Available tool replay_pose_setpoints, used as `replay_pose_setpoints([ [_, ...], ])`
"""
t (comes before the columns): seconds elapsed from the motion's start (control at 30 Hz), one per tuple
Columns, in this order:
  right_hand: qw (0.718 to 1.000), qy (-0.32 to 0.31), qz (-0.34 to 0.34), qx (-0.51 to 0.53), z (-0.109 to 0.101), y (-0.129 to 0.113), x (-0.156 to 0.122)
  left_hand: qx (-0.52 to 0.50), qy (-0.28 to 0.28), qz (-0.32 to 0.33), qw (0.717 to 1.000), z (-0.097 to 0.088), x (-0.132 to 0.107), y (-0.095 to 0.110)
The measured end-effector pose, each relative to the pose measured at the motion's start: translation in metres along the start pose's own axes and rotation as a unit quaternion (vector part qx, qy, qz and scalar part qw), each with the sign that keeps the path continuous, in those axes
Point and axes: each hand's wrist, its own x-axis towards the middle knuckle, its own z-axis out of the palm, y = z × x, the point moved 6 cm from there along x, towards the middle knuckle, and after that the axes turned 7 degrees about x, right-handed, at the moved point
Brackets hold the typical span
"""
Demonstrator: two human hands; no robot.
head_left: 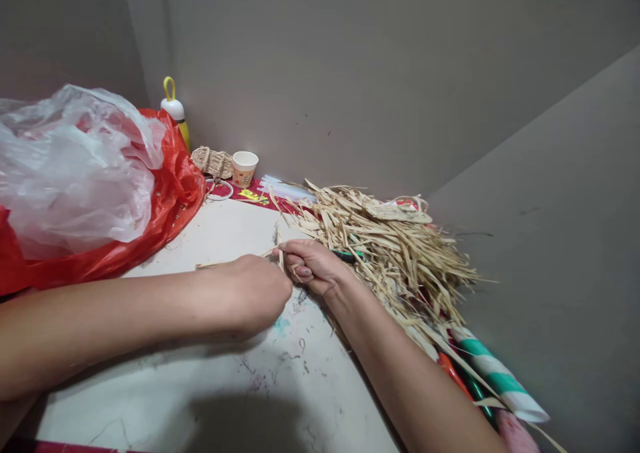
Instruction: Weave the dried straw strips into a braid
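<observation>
Right hand: the right hand (307, 266) has thumb and forefinger together, pinching a straw strip (281, 256), the other fingers curled in toward the palm
Left hand: the left hand (263, 289) is rounded into a loose fist just beside the right one, back turned to the view; its fingertips are hidden, so I cannot tell whether they are clamped on anything
Straw strip: between the two hands, a short length upright at the right fingertips; a thin strand (206, 265) runs out beyond the left hand, and whether both are one piece I cannot tell
Strip work: fine finger handling of the strip seems to be the step in hand, judging by how near the hands are
Strip's next move: it likely calls for a steady right pinch while the left fingers work close by, with light tension, as thin dry straw could split
Straw heap: a loose heap (400, 239) beyond and to the right of the right hand
Woven piece: a woven straw piece (213, 163) well beyond the left hand, beside a paper cup (245, 170)
Bench: the pale bench (230, 223) lies under both hands
</observation>
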Motion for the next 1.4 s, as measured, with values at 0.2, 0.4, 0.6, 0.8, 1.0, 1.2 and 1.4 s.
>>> replay_pose_setpoints([
  [0.2, 0.999, -0.044, 0.004, 0.015, 0.003, 0.001, 0.001, -0.133, 0.15, -0.127, 0.971, -0.03, 0.009, -0.076],
  [0.4, 0.998, -0.064, -0.004, 0.0, 0.005, 0.0, 0.002, -0.612, -0.033, -0.155, 0.775, 0.042, 0.034, -0.075],
  [0.6, 0.996, -0.071, 0.011, -0.047, 0.003, 0.001, 0.002, -0.598, -0.045, -0.182, 0.779, 0.046, 0.035, -0.062],
  [0.8, 0.993, -0.06, -0.008, -0.098, 0.0, -0.002, 0.001, -0.521, -0.012, -0.165, 0.837, 0.049, 0.04, -0.072],
  [1.0, 0.983, -0.062, -0.03, -0.168, 0.0, -0.004, 0.001, -0.5, -0.014, -0.16, 0.851, 0.051, 0.042, -0.077],
  [1.2, 0.953, -0.003, -0.082, -0.292, -0.002, -0.009, -0.002, -0.508, -0.039, -0.171, 0.843, 0.049, 0.041, -0.075],
  [1.4, 0.876, 0.035, -0.16, -0.454, 0.0, -0.017, -0.007, -0.544, -0.055, -0.19, 0.815, 0.053, 0.041, -0.073],
])
